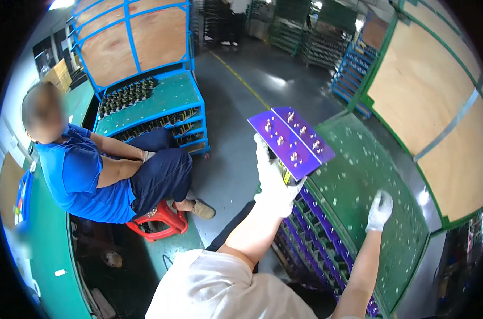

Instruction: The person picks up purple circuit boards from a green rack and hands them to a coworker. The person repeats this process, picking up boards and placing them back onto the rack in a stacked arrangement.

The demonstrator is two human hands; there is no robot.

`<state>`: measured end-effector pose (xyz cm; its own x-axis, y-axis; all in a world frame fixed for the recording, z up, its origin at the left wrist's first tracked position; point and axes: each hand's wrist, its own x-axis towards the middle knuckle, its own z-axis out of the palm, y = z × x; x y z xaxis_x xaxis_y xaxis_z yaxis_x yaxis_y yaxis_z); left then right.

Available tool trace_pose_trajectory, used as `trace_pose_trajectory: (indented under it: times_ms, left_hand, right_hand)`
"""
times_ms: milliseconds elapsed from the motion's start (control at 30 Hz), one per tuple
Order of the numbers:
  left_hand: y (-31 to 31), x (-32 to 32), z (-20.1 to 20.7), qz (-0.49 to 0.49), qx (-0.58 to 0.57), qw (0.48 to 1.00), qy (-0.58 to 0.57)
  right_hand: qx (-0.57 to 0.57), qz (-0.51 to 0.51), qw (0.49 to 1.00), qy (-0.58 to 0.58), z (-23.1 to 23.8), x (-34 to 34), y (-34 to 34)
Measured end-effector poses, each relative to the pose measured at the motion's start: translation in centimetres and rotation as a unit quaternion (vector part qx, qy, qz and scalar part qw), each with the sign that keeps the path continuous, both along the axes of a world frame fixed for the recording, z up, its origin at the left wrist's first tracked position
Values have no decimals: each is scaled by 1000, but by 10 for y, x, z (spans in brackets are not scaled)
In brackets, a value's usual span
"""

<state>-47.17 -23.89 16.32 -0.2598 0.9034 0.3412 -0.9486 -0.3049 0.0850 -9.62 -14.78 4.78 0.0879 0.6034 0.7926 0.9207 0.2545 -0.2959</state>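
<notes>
My left hand [275, 183], in a white glove, is closed around the near-left side of a purple panel [284, 133] and holds it up, tilted. Several shiny metal fittings stand on its face, and a pale seam runs along it. Under the panel a dark part with some yellow shows, mostly hidden by my fingers. My right hand [379, 211], also gloved in white, is over the green top of a rack [353, 165]. It holds nothing I can see, its fingers loosely bent and a little apart.
Rows of purple panels [318, 234] fill the rack below its green top. To the left, a person in blue [76, 170] sits on a red stool [164, 220] beside a green bench [50, 255]. Behind, a blue-framed cart [183, 87] carries dark parts. A wooden board [427, 106] rises at the right.
</notes>
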Motion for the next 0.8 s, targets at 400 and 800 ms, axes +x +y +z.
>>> trace_pose_trajectory:
  times_ms: [400, 800]
  left_hand:
    - [-1, -109, -27, 32, 77, 996, -33]
    - [-14, -232, -131, 137, -215, 952, -169]
  right_hand:
    - [42, 112, 993, 4, 31, -61, -67]
    - [5, 82, 997, -6, -25, -133, -172]
